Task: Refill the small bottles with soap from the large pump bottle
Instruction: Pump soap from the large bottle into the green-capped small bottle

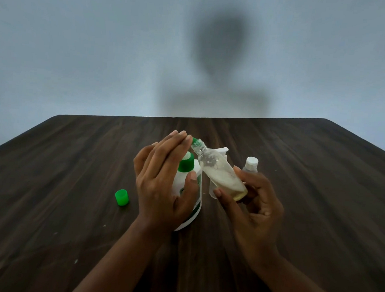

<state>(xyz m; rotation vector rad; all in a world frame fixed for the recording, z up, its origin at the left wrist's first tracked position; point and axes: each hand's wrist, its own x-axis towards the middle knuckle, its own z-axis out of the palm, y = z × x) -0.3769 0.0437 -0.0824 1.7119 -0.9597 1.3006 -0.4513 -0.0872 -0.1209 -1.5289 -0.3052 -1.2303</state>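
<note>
At frame centre we are pressing our flat, straight-fingered left hand [162, 184] on the large pump bottle [180, 179] while our right hand [257, 208] is gripping the small bottle [219, 172], tilting its mouth to the nozzle [195, 141] for soap.

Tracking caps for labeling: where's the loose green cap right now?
Head view: the loose green cap lies on the table, just left of the left hand and the large white bottle; the right hand, holding the small clear bottle, is farther right.
</note>
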